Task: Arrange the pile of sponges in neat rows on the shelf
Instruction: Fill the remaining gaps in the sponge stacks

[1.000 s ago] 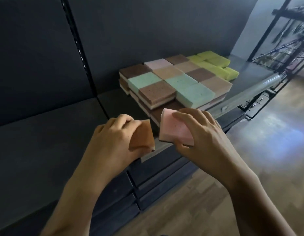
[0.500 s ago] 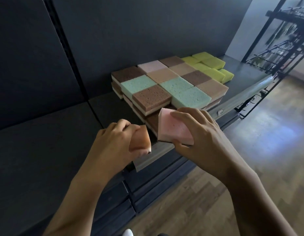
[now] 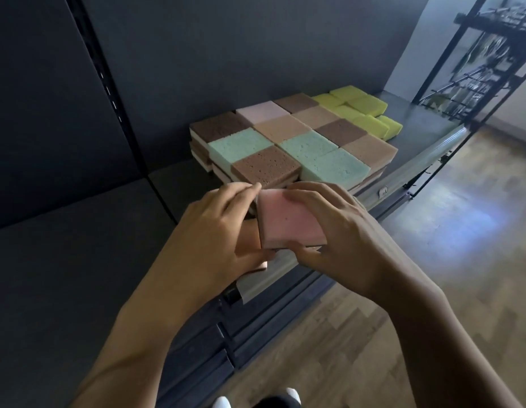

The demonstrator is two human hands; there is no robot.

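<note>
Just at the front edge of the shelf (image 3: 420, 116), our two hands meet. Our right hand (image 3: 341, 237) pinches a pink sponge (image 3: 288, 220), fingers curled over its far end and thumb under its near edge. Our left hand (image 3: 220, 231) grips an orange sponge (image 3: 253, 240), mostly hidden, touching the pink one's left side. Behind them, brown, tan, pink and green stacked sponges (image 3: 285, 142) sit in neat rows; yellow sponges (image 3: 361, 111) lie toward the back right corner.
</note>
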